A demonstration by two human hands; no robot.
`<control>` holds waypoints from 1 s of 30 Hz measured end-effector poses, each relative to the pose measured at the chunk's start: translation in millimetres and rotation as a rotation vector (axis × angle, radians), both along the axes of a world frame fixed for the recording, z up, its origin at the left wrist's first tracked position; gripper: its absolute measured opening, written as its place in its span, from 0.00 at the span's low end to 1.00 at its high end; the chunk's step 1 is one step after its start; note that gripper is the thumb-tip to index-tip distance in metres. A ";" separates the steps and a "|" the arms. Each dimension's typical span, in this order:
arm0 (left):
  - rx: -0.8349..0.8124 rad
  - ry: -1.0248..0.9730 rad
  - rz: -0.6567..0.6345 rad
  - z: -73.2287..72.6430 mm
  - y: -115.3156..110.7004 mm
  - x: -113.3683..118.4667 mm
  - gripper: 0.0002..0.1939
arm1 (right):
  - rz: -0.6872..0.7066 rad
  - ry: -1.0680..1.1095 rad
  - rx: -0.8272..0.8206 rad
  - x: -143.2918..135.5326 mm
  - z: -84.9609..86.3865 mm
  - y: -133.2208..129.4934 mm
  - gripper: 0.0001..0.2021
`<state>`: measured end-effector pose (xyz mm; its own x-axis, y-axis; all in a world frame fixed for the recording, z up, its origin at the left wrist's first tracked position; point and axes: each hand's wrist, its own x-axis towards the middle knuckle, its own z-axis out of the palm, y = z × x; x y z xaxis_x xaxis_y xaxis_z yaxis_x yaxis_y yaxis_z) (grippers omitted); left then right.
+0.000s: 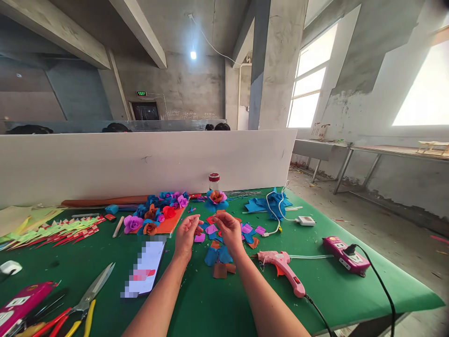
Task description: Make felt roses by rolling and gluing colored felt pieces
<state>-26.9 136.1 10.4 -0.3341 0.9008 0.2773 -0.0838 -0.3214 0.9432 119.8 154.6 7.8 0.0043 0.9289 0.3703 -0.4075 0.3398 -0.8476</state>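
My left hand (pixel 187 236) and my right hand (pixel 228 230) are raised side by side over the table, a short gap between them. The fingers of each are closed in a pinch; anything between them is too small to make out. Around and beneath them lie loose paper petals: purple pieces (pixel 199 238), blue pieces (pixel 211 256) and brown pieces (pixel 220 270). Just beyond the hands stands a paper flower (pixel 216 197) with a brown centre, purple petals and blue outer leaves. To the right of my right forearm lies a pink glue gun (pixel 280 262) with a glue stick in its back.
Several finished paper roses (pixel 150 228) rest at the left. A phone (pixel 147 267), scissors (pixel 87 299), a jar (pixel 213 180), a white charger (pixel 305 220) with cable and a magenta power strip (pixel 345 255) are on the green table (pixel 196 313). A white panel (pixel 140 164) rises behind.
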 end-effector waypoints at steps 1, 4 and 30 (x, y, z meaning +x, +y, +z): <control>0.002 -0.001 -0.003 0.1 -0.3 0.1 0.25 | -0.030 -0.037 0.030 0.0 1.5 -2.3 0.10; 0.016 0.032 -0.029 0.3 -1.8 1.4 0.22 | -0.141 -0.171 0.119 -0.8 4.0 -7.9 0.09; -0.067 0.153 -0.344 1.0 -10.0 17.8 0.16 | 0.071 0.053 -0.186 -6.2 -6.3 -0.1 0.14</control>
